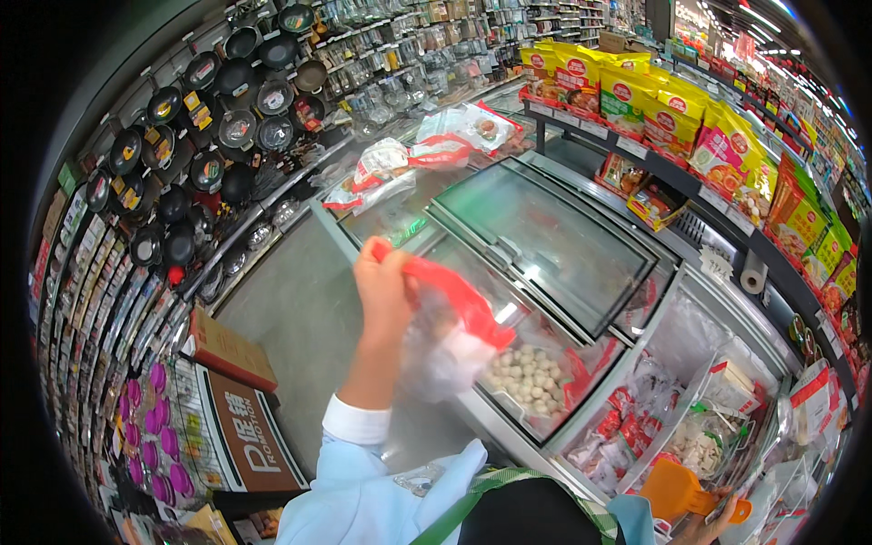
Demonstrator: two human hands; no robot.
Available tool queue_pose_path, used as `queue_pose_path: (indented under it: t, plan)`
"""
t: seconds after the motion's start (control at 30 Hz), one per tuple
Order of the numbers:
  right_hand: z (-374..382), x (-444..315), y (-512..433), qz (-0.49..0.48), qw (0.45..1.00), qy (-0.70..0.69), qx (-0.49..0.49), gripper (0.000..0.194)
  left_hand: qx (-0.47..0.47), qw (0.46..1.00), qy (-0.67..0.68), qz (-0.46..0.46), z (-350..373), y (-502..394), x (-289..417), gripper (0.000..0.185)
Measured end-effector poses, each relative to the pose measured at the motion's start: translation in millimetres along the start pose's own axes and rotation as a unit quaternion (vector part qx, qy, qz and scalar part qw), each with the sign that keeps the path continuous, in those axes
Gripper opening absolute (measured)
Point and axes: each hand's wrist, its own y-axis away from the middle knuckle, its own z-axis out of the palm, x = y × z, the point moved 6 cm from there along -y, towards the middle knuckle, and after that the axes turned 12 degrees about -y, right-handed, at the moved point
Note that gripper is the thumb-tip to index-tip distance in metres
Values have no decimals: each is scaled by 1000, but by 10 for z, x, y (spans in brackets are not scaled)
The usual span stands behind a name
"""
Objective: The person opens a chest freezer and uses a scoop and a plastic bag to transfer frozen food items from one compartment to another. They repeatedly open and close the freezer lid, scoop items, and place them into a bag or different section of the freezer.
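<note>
My left hand (385, 286) is raised over the edge of a chest freezer and grips the red top of a plastic bag (463, 300). The bag's clear and white lower part hangs down, blurred; its contents cannot be made out. Under the freezer's glass, just right of the bag, lie many pale round balls (528, 381). At the lower right, my right hand (722, 514) has its fingers around the handle of an orange plastic scoop (667, 487). The scoop is beside an open freezer bin holding pale frozen pieces (702, 443).
A sliding glass lid (545, 238) covers part of the freezer. Red-and-white bags (443, 139) lie on its far end. Yellow food packets (627, 95) line a shelf above, with a plastic bag roll (753, 272) below. Frying pans (238, 129) hang across the aisle, near a promotion stand (252, 436).
</note>
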Motion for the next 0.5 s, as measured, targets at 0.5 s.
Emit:
queue_pose_path:
  t: [0.5]
  plan:
    - [863, 760, 1083, 21, 993, 117, 10, 28, 49, 976, 94, -188, -2199, -4259, -3157, 5]
